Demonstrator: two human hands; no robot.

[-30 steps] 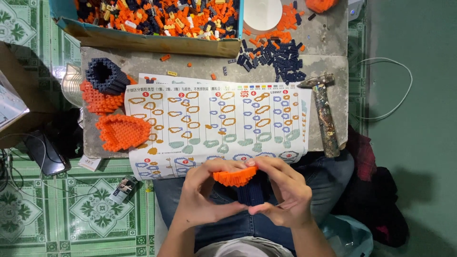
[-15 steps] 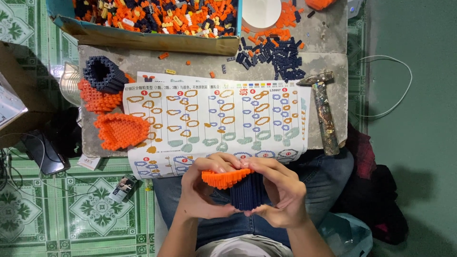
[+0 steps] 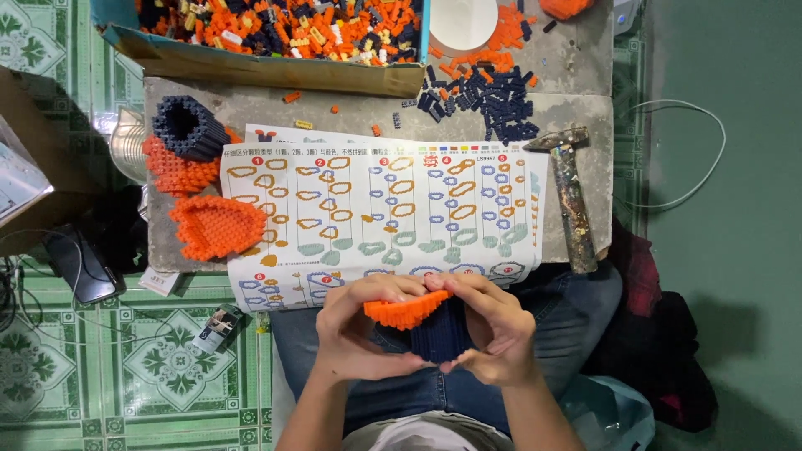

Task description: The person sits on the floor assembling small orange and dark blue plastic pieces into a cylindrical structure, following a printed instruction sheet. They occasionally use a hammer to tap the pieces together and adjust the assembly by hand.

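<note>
Over my lap, my left hand (image 3: 361,327) and my right hand (image 3: 494,326) together grip a small brick build (image 3: 415,316). Its top is orange and its lower part is dark blue. The fingers of both hands press along its orange upper edge, and the thumbs meet below it. Just beyond my hands lies a printed instruction sheet (image 3: 376,209) with rows of orange, blue and green outlines.
A low grey table (image 3: 576,125) holds an orange assembly (image 3: 217,225), a dark blue and orange assembly (image 3: 185,138), a cardboard box of mixed bricks (image 3: 267,38), loose dark blue bricks (image 3: 489,96), a white bowl (image 3: 461,21) and a hammer (image 3: 572,196). A phone (image 3: 79,263) lies on the tiled floor.
My hands have dropped slightly toward my lap with the build, and the dark blue lower part now shows between them.
</note>
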